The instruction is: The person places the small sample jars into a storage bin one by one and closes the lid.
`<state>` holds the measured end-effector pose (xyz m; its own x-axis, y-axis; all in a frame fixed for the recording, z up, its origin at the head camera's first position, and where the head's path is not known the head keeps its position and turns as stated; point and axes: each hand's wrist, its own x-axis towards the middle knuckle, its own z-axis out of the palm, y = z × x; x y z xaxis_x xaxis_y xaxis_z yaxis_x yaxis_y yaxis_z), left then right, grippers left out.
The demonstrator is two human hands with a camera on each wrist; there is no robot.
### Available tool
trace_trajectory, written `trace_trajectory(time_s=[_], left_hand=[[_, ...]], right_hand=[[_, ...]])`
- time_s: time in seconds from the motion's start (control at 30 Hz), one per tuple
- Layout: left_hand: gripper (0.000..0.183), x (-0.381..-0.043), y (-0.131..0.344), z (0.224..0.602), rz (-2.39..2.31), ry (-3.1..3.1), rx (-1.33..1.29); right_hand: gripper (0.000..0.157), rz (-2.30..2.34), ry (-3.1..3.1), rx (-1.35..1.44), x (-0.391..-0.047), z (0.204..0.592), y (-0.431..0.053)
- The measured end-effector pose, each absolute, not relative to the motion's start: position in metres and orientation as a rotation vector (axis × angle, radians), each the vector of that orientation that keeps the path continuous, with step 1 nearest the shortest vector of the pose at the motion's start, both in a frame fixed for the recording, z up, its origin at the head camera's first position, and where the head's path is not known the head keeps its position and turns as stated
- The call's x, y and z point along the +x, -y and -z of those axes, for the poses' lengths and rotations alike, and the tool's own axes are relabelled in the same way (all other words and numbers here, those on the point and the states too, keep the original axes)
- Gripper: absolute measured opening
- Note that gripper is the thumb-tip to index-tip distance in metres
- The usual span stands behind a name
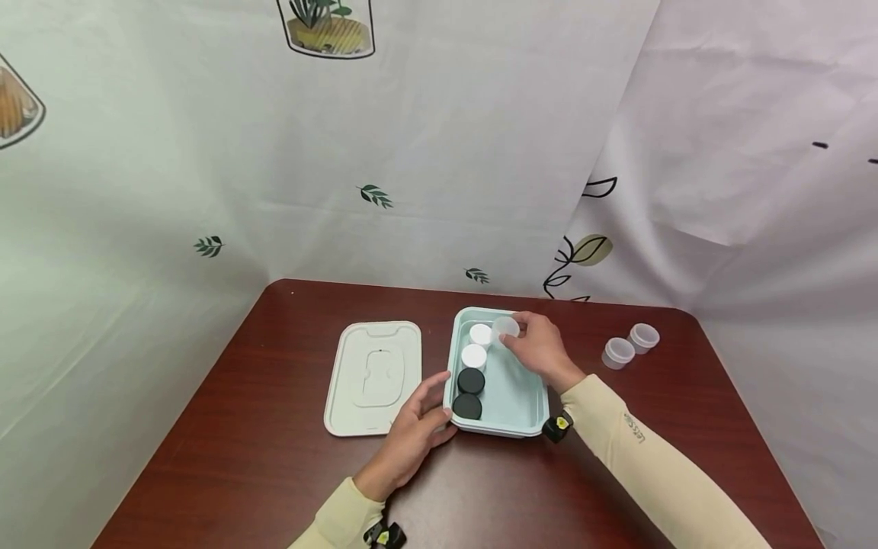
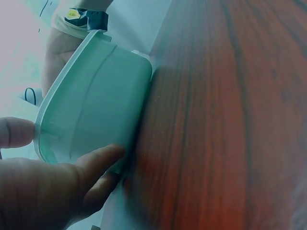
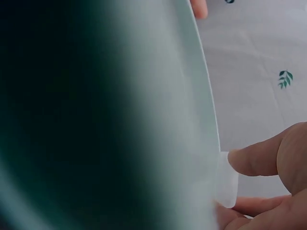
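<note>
One cup [image 1: 504,325] partly behind right hand [image 1: 542,348]

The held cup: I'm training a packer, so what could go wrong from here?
The right hand has the held cup close beside a white cap, so it might knock that askew. The left hand touches the tray at its left side, so a bump from the right could perhaps shift it.

My right hand [image 1: 542,348] pinches translucent cup [image 1: 504,328] at far end of pale-blue tray [image 1: 516,389]. My left hand [image 1: 414,436] touches tray's near-left side. Inside, along left: two white discs [image 1: 473,357], two black discs [image 1: 470,381]. White lid [image 1: 343,381] left, two translucent cups [image 1: 619,352] right, on brown table [image 1: 274,473].
</note>
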<state>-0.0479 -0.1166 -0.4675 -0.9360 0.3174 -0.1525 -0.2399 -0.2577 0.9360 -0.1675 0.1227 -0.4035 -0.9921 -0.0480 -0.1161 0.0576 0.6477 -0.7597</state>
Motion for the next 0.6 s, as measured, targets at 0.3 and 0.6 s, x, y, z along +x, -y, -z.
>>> trace_trajectory(time_s=[0.3,0.6], left_hand=[[0.065,-0.0479,0.1161,0.4675,-2.246,-1.654,0.085],[0.065,-0.0481,0.1166,0.4683,-2.246,-1.655,0.085]], right_hand=[[0.058,1.126,-2.853,-0.059,-0.1677,0.4062,-0.1238],[0.057,0.906,-2.909,-0.203,-0.1681,0.4111,-0.1187]])
